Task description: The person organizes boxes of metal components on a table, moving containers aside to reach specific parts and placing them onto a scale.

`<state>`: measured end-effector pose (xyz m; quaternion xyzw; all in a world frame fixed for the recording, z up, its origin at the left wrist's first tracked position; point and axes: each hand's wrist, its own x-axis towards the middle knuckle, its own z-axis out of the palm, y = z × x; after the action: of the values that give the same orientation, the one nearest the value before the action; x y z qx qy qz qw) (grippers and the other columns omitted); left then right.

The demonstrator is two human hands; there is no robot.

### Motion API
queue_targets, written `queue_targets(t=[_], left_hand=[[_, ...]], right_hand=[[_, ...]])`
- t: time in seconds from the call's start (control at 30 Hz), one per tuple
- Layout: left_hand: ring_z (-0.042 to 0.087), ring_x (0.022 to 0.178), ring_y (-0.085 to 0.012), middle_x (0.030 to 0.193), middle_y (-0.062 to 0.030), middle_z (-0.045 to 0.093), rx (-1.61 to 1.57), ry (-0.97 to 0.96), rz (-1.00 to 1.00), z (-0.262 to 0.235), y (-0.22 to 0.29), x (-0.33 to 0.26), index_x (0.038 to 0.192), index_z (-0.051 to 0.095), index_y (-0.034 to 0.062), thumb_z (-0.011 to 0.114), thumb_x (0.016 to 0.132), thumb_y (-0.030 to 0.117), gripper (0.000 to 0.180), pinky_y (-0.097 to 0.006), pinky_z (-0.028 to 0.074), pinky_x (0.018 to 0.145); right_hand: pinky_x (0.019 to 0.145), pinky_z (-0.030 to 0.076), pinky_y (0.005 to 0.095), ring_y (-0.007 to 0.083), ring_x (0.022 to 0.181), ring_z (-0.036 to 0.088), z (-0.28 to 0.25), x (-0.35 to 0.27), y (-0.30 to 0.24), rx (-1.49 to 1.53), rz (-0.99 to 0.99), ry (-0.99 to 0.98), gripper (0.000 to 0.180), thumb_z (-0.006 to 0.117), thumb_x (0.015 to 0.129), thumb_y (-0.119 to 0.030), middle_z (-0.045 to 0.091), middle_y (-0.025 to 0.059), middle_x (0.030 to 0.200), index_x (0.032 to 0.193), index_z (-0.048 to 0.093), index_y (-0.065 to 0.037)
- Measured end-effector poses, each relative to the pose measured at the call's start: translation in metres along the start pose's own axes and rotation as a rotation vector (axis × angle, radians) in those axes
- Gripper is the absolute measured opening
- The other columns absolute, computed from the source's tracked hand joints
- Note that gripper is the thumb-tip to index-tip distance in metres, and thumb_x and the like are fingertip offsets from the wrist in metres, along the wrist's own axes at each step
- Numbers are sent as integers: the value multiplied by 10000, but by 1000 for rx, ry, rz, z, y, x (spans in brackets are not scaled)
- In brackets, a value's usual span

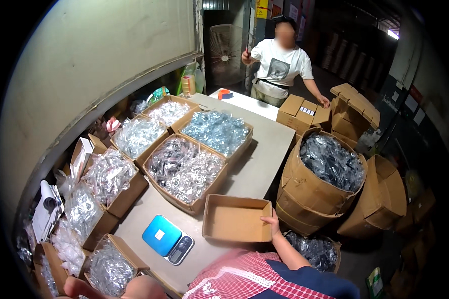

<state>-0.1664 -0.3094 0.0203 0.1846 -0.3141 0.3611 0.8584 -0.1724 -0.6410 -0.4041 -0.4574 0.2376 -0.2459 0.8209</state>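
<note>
Near the table's front edge, my right hand (pixel 272 225) grips the right wall of a shallow open cardboard box (pixel 237 238), thumb over the rim. The box's bare brown bottom shows. At the lower left, my left hand (pixel 80 288) is only partly in the picture, beside a carton of clear plastic bags (pixel 111 269); its fingers cannot be made out. A digital scale (pixel 179 254) with a blue platform lies on the grey table between my arms. Just behind the box I hold stands a carton of small silvery bagged parts (pixel 189 172).
More cartons of bagged parts (pixel 217 130) line the table's left and back. A large cardboard drum (pixel 304 199) of dark bagged pieces stands right of the table. Across it, a person (pixel 284 65) touches an open carton (pixel 297 117). A fan (pixel 225 50) stands behind.
</note>
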Motion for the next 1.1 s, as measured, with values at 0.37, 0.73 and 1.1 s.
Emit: queue_targets(t=[0.37, 0.73, 1.1], left_hand=[[289, 1378, -147, 1444, -26, 345, 120, -409, -60, -25, -15, -10, 1375, 377, 246, 617, 816, 142, 617, -444, 203, 1205], [285, 1405, -286, 1459, -151, 365, 234, -467, 90, -24, -6, -3, 1040, 493, 192, 633, 767, 160, 309, -466, 194, 1185], [305, 1422, -395, 1460, -241, 416, 924, -661, -433, -77, -19, 9, 821, 642, 96, 654, 684, 184, 163, -470, 183, 1168]], right_hand=[[934, 475, 375, 266, 1034, 589, -8, 9, 8, 69, -32, -6, 579, 631, 701, -58, 604, 135, 1117, 1262, 494, -22], [989, 473, 399, 324, 1138, 571, -9, 14, -2, 99, -42, -104, 762, 631, 645, -102, 562, 168, 1237, 1373, 425, -16], [906, 494, 348, 286, 1050, 599, 1, 23, 8, -21, 43, -96, 706, 663, 655, -140, 593, 153, 1166, 1318, 460, -7]])
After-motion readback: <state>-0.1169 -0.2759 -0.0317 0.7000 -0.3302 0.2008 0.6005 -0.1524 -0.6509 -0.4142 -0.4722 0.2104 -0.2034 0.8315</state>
